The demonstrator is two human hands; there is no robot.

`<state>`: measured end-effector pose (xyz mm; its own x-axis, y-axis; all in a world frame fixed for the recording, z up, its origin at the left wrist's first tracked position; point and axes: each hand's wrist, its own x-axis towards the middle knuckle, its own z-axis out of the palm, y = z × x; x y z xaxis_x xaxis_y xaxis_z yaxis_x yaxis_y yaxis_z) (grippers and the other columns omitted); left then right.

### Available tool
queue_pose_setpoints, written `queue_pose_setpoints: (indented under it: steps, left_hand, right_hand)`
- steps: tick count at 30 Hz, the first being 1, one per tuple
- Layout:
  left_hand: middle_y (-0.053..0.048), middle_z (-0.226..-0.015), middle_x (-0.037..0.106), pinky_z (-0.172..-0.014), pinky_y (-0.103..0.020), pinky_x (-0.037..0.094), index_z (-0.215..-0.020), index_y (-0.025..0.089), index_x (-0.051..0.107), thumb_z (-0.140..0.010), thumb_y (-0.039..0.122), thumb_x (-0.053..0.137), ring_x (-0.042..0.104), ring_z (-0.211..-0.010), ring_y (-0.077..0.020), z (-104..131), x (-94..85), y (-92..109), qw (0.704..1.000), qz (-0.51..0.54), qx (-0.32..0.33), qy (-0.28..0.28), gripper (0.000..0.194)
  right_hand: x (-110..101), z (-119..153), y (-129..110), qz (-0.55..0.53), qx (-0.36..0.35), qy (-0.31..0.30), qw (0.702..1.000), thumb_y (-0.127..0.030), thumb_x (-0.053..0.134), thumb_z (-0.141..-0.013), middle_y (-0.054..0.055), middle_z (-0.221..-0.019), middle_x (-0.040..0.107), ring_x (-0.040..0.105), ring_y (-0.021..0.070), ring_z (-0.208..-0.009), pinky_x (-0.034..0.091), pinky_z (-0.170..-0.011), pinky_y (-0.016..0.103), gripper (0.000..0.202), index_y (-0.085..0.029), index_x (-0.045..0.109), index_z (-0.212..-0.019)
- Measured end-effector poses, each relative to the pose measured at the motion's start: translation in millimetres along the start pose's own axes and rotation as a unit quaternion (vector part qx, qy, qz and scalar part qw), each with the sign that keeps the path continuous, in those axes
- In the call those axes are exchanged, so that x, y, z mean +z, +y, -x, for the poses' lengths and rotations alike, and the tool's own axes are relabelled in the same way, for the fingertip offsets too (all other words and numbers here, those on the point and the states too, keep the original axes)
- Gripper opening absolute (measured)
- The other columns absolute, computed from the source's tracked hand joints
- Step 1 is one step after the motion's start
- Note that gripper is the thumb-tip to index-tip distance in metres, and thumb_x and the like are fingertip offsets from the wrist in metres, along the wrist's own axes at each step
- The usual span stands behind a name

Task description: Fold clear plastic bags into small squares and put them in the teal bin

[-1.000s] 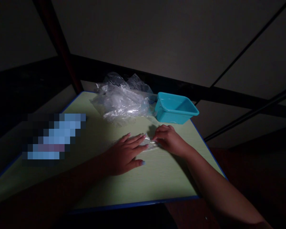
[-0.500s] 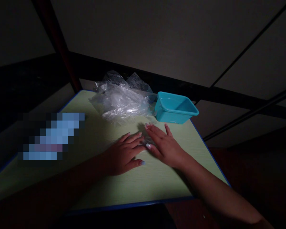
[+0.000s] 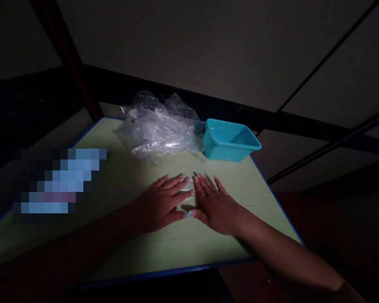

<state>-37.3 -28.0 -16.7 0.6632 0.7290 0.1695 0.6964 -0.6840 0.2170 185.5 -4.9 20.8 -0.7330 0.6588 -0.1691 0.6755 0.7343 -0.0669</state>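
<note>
At the centre of the frame I see the left hand (image 3: 166,204) and right hand (image 3: 216,204) spread wide, gripping nothing, over a clear plastic piece (image 3: 187,187) on the table (image 3: 139,252). Above them sits crumpled clear plastic (image 3: 161,132), with the turquoise bin (image 3: 229,149) just right of it.

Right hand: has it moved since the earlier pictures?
Yes. Judged against the tub, the right hand has moved away from it, towards the table's near edge.
</note>
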Motion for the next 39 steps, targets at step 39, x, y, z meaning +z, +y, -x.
queue_pose_setpoints:
  steps: [39]
  left_hand:
    - [-0.012,-0.157,0.027,-0.117,-0.045,0.014,-0.152,0.016,0.021,-0.097,0.055,0.03,0.022,-0.145,-0.0242,0.5,2.2,-0.7,0.999,-0.031,-0.011,-0.02,0.068]
  right_hand:
    - [-5.6,2.0,16.9,-0.008,0.029,-0.037,0.999,-0.067,0.028,-0.092,0.024,-0.155,0.013,0.011,0.0349,-0.145,0.014,-0.112,0.063,0.089,-0.002,0.015,-0.152]
